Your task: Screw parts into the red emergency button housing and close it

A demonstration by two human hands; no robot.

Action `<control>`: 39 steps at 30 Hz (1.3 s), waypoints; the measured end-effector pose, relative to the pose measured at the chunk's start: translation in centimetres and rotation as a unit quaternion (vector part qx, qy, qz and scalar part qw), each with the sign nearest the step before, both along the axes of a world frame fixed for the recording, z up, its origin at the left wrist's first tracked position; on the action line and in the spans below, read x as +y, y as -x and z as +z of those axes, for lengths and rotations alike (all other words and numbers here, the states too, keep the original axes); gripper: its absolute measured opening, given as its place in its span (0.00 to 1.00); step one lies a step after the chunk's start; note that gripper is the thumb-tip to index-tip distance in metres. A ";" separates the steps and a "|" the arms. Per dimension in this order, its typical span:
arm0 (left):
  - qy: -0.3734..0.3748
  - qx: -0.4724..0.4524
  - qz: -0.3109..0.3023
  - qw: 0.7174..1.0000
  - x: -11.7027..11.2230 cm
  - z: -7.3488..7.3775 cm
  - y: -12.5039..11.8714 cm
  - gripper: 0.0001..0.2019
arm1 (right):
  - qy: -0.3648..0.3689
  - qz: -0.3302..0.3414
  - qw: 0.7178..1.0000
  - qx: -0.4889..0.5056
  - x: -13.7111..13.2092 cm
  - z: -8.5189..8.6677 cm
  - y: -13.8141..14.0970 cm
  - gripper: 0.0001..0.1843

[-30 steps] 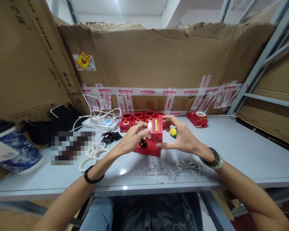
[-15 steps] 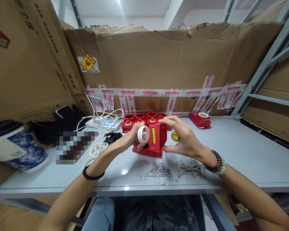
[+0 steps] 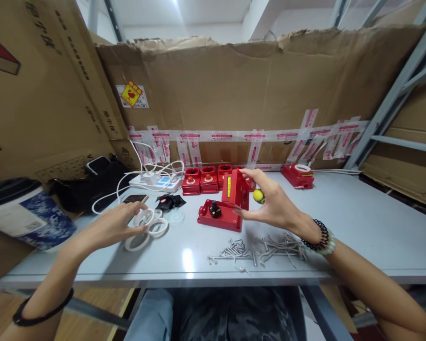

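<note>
My right hand (image 3: 277,199) grips a red box cover (image 3: 230,185) between thumb and fingers and holds it tipped up. Beneath the cover, a red base (image 3: 213,220) lies flat on the table with a black knob-like part (image 3: 215,209) on it. Over at the left, my left hand (image 3: 115,225) is low over several white rings. One white ring (image 3: 144,210) sits between its thumb and fingertips. Another white ring (image 3: 158,235) lies beside it. Within the curve of my right hand shows a yellow-green round thing (image 3: 259,196).
Several red boxes (image 3: 191,184) stand in a row behind, and another red box (image 3: 298,177) is at the back right. Loose screws (image 3: 236,248) lie near the front edge. A power strip (image 3: 156,182) with white cables, black packets (image 3: 170,202) and a large cup (image 3: 31,213) are at left.
My left hand has moved left from the red box to the rings, taking the white ring along. The base with its black part is now uncovered, while my right hand stays at the cover.
</note>
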State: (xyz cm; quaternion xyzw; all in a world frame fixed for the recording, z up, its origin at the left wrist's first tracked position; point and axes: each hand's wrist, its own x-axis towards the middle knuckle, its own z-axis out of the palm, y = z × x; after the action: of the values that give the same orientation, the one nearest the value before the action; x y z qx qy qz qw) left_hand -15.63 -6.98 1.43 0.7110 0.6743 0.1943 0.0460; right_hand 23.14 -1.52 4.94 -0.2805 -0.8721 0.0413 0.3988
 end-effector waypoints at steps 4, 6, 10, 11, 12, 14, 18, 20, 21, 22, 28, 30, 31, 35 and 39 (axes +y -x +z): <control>0.055 0.044 -0.042 0.997 0.4 -0.2 0.2 0.25 | 0.024 0.002 1.000 -0.016 0.1 0.1 -0.1 0.41; 0.014 0.043 -0.069 0.997 0.4 0.4 -1.2 0.25 | 0.043 -0.004 0.999 -0.028 0.2 0.3 -0.2 0.42; -0.099 0.006 -0.187 0.977 0.6 2.2 -6.4 0.27 | 0.135 0.013 0.988 -0.072 0.9 1.2 0.0 0.30; -0.127 -0.004 -0.220 0.967 0.8 2.6 -7.9 0.29 | 0.169 0.041 0.981 -0.082 1.2 1.5 0.2 0.25; -0.140 -0.003 -0.257 0.956 1.2 2.8 -9.3 0.31 | 0.205 0.076 0.972 -0.092 1.6 1.7 0.5 0.22; -0.163 -0.003 -0.320 0.933 2.3 2.9 -11.7 0.33 | 0.271 0.134 0.946 -0.118 2.7 2.0 1.2 0.23; -0.175 -0.007 -0.371 0.912 4.9 2.2 -13.7 0.32 | 0.311 0.162 0.923 -0.156 4.7 2.1 2.6 0.22; -0.172 -0.022 -0.363 0.916 5.8 1.7 -13.6 0.30 | 0.303 0.158 0.925 -0.166 5.3 2.1 2.9 0.23; -0.168 -0.025 -0.353 0.920 6.0 1.5 -13.4 0.30 | 0.302 0.148 0.926 -0.170 5.5 2.1 2.9 0.23; -0.159 -0.024 -0.343 0.926 6.1 1.4 -13.1 0.30 | 0.300 0.134 0.929 -0.169 5.5 2.2 2.9 0.24; -0.071 0.003 -0.306 0.949 6.1 1.0 -12.3 0.33 | 0.215 0.037 0.968 -0.124 4.7 1.6 1.7 0.39; -0.051 0.027 -0.295 0.954 6.3 0.9 -12.3 0.32 | 0.205 0.025 0.968 -0.141 4.3 1.2 1.4 0.46; -0.044 0.034 -0.289 0.956 6.4 0.8 -12.3 0.31 | 0.200 0.024 0.968 -0.148 4.2 1.0 1.3 0.47; -0.007 0.022 -0.277 0.961 7.0 0.6 -12.2 0.32 | 0.191 0.019 0.962 -0.194 3.6 -0.1 1.3 0.47; 0.024 -0.004 -0.267 0.963 7.3 0.2 -11.8 0.33 | 0.166 -0.006 0.954 -0.249 3.1 -1.6 1.6 0.52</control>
State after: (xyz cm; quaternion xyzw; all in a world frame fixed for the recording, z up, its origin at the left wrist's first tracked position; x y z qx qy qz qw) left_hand -3.82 0.37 1.67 0.8632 0.4639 0.1619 0.1162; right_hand 21.56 1.55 3.36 -0.3493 -0.9229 0.1123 0.1166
